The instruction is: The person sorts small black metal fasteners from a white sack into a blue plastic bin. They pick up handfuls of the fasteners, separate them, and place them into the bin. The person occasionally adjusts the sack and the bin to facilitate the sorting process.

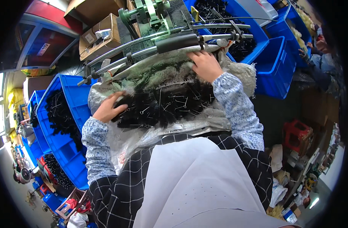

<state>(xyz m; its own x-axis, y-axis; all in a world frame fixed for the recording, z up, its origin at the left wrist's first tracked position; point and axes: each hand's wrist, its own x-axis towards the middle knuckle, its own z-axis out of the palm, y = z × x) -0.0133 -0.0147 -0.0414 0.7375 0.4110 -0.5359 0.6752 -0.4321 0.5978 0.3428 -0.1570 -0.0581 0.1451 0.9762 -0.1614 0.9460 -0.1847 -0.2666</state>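
Note:
A heap of small black-bristled brushes with thin wire stems and looped ends [162, 102] lies on a white woven sack [134, 140] spread in front of me. At the heap's left edge rests my left hand [110, 108], thumb and fingers apart, gripping nothing. My right hand [206, 66] is beyond the right part of the heap, its fingers stretched toward the sack's far edge, just below a black roller [177, 43] on a metal rod. Both hands look open; some fingertips of the right one are hard to make out against the sack.
Ahead stands a green machine [151, 15] with metal rods across its front. Blue bins [73, 152] of black brushes flank me on the left, with another blue bin [272, 72] at right. A cardboard box [115, 41] sits back left; a red stool [297, 133] stands right.

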